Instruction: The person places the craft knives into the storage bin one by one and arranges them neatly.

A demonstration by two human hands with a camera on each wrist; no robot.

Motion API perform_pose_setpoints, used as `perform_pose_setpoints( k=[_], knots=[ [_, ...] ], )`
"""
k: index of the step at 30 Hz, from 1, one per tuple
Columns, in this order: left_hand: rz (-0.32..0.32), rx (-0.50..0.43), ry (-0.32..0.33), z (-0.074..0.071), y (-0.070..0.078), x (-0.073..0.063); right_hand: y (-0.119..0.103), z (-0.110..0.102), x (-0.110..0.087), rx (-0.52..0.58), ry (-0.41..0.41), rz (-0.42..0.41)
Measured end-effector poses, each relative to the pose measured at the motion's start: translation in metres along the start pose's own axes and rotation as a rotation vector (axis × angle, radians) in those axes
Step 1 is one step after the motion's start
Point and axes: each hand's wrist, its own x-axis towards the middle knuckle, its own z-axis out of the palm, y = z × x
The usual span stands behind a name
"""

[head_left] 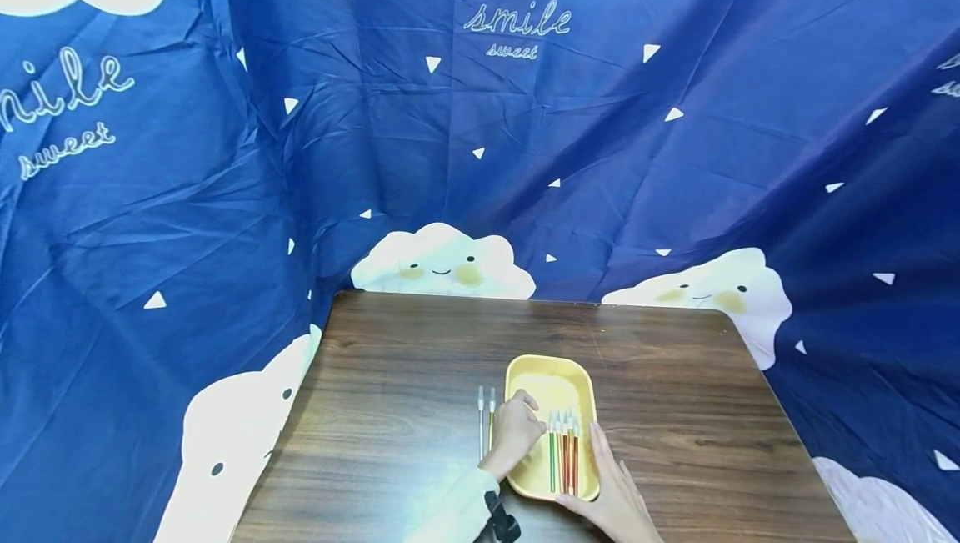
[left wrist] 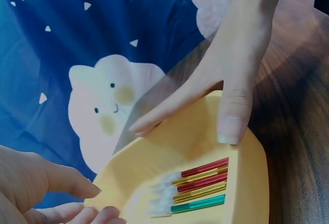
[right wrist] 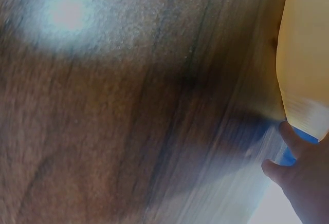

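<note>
A yellow tray (head_left: 551,368) lies on the wooden table. Several slim pen-like tools (head_left: 575,468) with clear caps line its right side, their barrels red, gold and green. Over the tray's left half is my left hand (head_left: 517,430), close beside the green-barrelled tool (left wrist: 198,203). In the left wrist view its thumb stands apart from loosely bent fingers (left wrist: 105,215), with nothing visible between them. My right hand (head_left: 618,497) holds the tray's near right corner, thumb at the near rim and other fingers along the outer right wall. The right wrist view catches only part of the right hand (right wrist: 308,175).
Two more capped tools, one silver (head_left: 481,434) and one gold (head_left: 491,422), lie side by side on the table (head_left: 405,376) left of the tray. A blue cloth (head_left: 420,134) with white clouds hangs behind and around the table.
</note>
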Motion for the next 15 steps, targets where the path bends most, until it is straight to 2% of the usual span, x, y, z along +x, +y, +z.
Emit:
perform_pose_setpoints(
  k=[7, 12, 15],
  knots=[
    [0.043, -0.044, 0.042, -0.012, -0.003, 0.0, 0.004, 0.002, 0.001, -0.01, 0.032, -0.032],
    [0.035, -0.051, 0.056, -0.02, -0.008, 0.002, 0.006, 0.004, 0.001, -0.009, 0.051, -0.046],
    [0.007, -0.04, 0.053, -0.024, -0.012, 0.003, 0.006, 0.005, 0.001, -0.008, 0.055, -0.051]
  ],
)
